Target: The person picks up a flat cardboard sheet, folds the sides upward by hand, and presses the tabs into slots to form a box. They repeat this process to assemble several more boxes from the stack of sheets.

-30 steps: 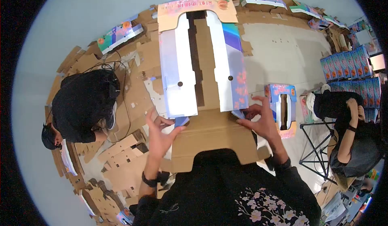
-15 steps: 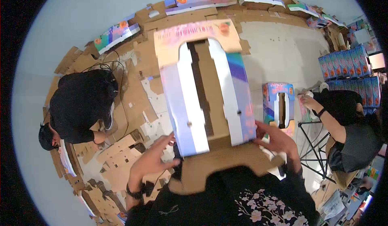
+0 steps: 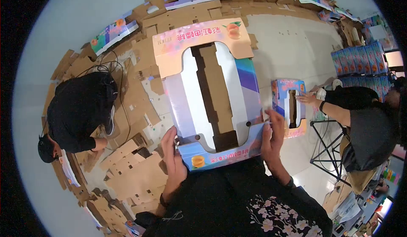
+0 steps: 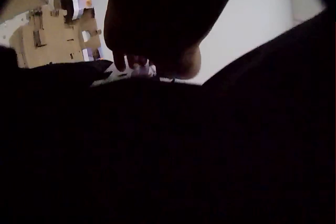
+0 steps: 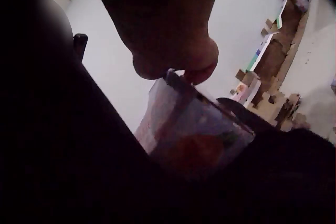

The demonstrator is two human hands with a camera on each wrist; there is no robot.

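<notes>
A printed cardboard fruit box (image 3: 176, 97) with a long opening in its top lies in front of the person in the head view. Its far end is peach-coloured with fruit art; a blue end flap (image 3: 224, 155) with a peach picture covers the near end. At the near left corner the left hand (image 3: 174, 163) grips the box edge. On the opposite corner, the right hand (image 3: 273, 137) pinches the edge between thumb and fingers. The right wrist view shows those fingertips at the corner of the printed panel (image 5: 197, 148). The left wrist view is mostly dark.
A smaller-looking finished box (image 3: 280, 105) stands to the right, touched by a seated person (image 3: 369, 139) beside a folding black stand (image 3: 326, 152). Another person (image 3: 80, 114) crouches at left among flat cardboard sheets (image 3: 135, 177). Stacked boxes (image 3: 358, 61) stand at far right.
The brown near flap has been folded up, so its blue printed face now covers the near end. Both hands have shifted to the near corners. The seated person's hand has reached the other box.
</notes>
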